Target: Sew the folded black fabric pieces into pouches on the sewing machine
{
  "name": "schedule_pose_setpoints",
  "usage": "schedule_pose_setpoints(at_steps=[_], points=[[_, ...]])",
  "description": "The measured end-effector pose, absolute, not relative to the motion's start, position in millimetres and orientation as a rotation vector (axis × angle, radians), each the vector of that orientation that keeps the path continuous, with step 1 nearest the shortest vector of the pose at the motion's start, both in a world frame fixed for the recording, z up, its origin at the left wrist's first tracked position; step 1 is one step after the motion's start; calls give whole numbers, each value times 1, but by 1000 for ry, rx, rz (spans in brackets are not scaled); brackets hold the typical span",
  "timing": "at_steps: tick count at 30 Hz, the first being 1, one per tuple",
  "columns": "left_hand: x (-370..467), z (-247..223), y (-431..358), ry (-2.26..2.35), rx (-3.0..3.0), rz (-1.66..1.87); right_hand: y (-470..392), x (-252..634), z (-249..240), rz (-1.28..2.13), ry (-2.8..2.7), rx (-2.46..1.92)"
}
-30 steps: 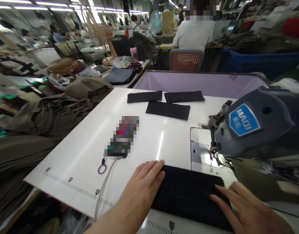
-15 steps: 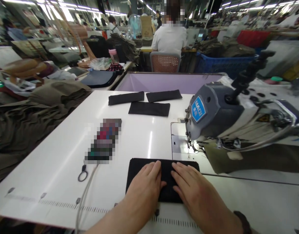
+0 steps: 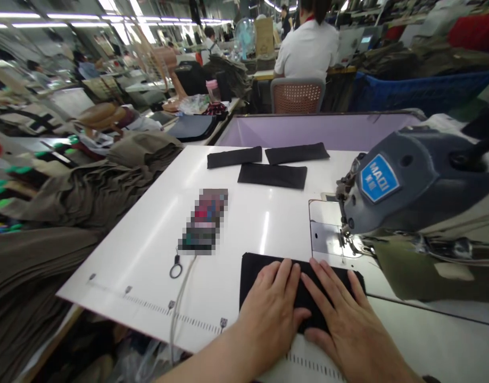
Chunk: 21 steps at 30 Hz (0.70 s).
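A flat black fabric piece [image 3: 254, 271] lies on the white sewing table at the front, its middle covered by both hands. My left hand [image 3: 272, 303] rests on it palm down, fingers stretched forward and the thumb out to the right. Beside it my right hand [image 3: 340, 308] presses flat on the same cloth, fingers spread. Behind the cloth, to the right, stands the sewing machine head [image 3: 404, 175], its lit needle area apart from the fabric. Farther back lie three narrow black strips, the nearest black strip [image 3: 272, 176] in front of the other two.
A phone [image 3: 204, 221] with a ring strap and white cable [image 3: 179, 300] lies left of the hands. Olive fabric is piled [image 3: 68, 197] beyond the table's left edge. An olive cloth [image 3: 412, 271] sits under the machine arm. A person in white [image 3: 306, 50] sits ahead.
The view has turned left, so the table and machine appear farther right. My right hand's fingers have spread wider on the black fabric, and both hands lie closer together.
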<state>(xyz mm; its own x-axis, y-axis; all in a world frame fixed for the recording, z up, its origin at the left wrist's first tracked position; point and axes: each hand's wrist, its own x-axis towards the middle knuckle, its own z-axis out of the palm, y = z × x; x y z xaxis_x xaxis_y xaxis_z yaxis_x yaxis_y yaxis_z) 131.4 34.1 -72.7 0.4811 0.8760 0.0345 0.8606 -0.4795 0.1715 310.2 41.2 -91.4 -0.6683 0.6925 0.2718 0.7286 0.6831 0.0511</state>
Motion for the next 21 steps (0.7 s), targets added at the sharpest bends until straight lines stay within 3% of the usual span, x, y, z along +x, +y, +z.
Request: schedule_pose_setpoints(at_steps=[9, 12, 16, 21], points=[[111, -68, 42, 1512, 2618, 136, 39, 309, -90, -188, -2662, -1190], [86, -69, 46, 1653, 2655, 44, 39, 308, -87, -163, -2659, -1211], [75, -64, 38, 1838, 2731, 179, 40, 307, -84, -99, -2679, -1242], [106, -59, 14, 1498, 2783, 202, 40, 308, -78, -11, -2646, -1246]])
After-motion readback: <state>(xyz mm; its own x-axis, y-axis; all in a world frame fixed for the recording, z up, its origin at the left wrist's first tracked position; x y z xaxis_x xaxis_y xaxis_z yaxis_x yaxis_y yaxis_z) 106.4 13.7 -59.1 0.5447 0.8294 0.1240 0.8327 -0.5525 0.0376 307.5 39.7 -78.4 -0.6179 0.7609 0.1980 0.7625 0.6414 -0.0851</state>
